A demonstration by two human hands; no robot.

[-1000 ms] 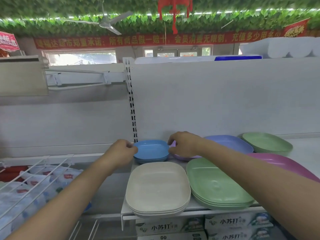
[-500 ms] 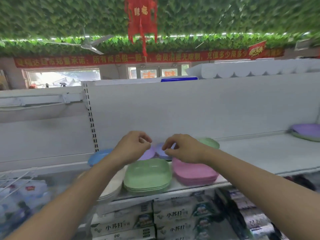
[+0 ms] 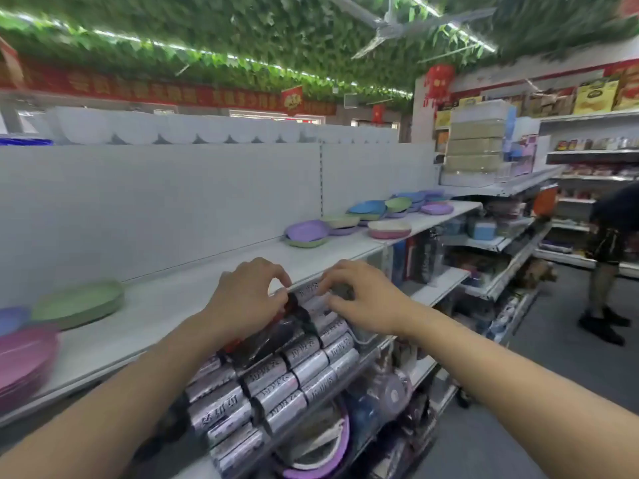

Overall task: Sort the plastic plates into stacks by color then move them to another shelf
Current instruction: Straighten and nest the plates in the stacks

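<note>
In the head view, both hands are stretched forward at the center of the frame, over the front edge of the white shelf [image 3: 166, 305]. The left hand [image 3: 247, 299] has its fingers curled, with the thumb and the first finger almost closed in a pinch, and nothing is seen between them. The right hand [image 3: 359, 299] is also half curled, the fingers bent down and a little apart, and it holds no plate; whether the fingertips touch the silver packages [image 3: 276, 385] stacked just below the hands, I cannot tell, because the picture is blurred. The plates are in 2 places. At the left edge of the frame a pink stack [image 3: 24, 357] stands on the shelf, with a green plate [image 3: 79, 304] behind it and a piece of a blue plate [image 3: 12, 319] beside. In the middle right of the frame, well apart from the hands, the mixed plates [image 3: 377, 219] in purple, green, blue, cream and pink lie on the same shelf level.
</note>
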